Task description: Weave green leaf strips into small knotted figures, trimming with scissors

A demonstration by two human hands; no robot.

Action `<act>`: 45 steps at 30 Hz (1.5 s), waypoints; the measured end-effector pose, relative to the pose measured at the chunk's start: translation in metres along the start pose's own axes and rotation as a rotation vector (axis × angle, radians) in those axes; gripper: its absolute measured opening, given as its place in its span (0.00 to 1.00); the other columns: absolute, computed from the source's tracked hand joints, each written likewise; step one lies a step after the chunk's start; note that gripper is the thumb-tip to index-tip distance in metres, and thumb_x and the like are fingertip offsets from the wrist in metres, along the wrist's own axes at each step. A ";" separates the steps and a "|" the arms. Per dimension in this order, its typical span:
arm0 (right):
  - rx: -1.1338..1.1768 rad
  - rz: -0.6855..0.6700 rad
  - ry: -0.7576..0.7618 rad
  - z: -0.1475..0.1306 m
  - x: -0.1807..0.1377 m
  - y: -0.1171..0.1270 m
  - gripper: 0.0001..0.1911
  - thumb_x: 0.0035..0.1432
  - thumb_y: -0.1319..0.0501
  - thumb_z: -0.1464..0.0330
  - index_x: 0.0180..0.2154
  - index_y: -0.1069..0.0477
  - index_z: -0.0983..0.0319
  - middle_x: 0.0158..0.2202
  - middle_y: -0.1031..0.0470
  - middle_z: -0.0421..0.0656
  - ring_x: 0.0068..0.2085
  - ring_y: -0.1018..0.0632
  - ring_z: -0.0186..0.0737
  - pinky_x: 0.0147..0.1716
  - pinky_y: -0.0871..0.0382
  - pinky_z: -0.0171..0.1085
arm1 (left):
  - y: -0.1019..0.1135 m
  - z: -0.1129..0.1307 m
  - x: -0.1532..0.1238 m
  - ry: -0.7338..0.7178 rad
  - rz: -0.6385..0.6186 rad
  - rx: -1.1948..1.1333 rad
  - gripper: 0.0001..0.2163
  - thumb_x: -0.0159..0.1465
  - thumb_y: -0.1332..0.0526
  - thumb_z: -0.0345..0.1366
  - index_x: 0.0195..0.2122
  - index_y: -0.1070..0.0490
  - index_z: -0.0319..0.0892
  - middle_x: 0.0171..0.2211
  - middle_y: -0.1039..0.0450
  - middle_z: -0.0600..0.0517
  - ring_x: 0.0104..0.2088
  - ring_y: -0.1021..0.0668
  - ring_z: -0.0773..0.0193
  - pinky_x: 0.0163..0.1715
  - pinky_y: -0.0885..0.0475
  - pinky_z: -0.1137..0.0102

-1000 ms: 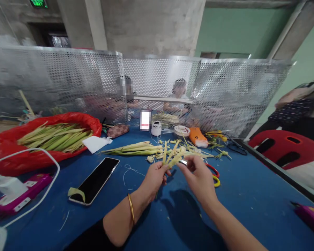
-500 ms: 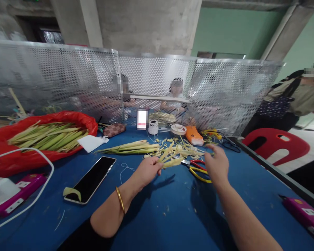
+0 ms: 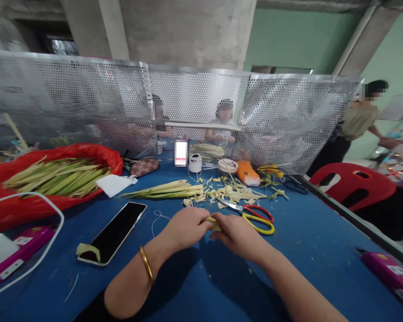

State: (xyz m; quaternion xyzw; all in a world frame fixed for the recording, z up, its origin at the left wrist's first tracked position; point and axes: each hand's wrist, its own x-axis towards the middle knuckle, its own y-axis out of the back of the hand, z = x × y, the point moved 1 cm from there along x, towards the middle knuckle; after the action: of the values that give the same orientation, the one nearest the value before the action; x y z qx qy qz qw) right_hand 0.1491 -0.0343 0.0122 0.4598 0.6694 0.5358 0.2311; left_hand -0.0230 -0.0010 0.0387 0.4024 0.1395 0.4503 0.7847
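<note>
Both hands meet over the middle of the blue table. My left hand (image 3: 190, 227) is closed on a pale yellow-green husk strip (image 3: 215, 224), mostly hidden by the fingers. My right hand (image 3: 237, 235) pinches the strip's other end. Just beyond the right hand lie scissors (image 3: 246, 212) with one red and one yellow handle. Behind the hands, cut husk scraps (image 3: 233, 193) are scattered, and a bundle of pale green husk strips (image 3: 166, 190) lies to their left.
On the left are a red bag (image 3: 116, 156) of husks, a phone (image 3: 119, 230), a white tissue (image 3: 114, 184) and a purple power strip (image 3: 35, 243). Thread (image 3: 195, 163), tape (image 3: 227, 166) and an orange packet (image 3: 247, 173) stand along the perforated screen (image 3: 195, 89). A red chair (image 3: 352, 185) is at right.
My right hand has come left and down from beside the scissors to the husk strip in my left hand. The person at right has moved, with the head now further left.
</note>
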 end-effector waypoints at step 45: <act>1.072 0.481 -0.519 0.038 0.012 -0.009 0.16 0.44 0.34 0.60 0.33 0.26 0.64 0.28 0.25 0.41 0.32 0.26 0.38 0.35 0.34 0.37 | -0.040 -0.007 0.014 0.135 0.303 -0.787 0.11 0.59 0.39 0.43 0.26 0.28 0.41 0.21 0.31 0.55 0.24 0.29 0.68 0.30 0.34 0.73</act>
State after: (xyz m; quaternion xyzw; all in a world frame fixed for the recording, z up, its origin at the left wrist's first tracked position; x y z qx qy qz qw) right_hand 0.1709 -0.0044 -0.0061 0.7635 0.6449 0.0351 -0.0027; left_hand 0.0047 0.0030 0.0060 0.0577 -0.0525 0.6047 0.7926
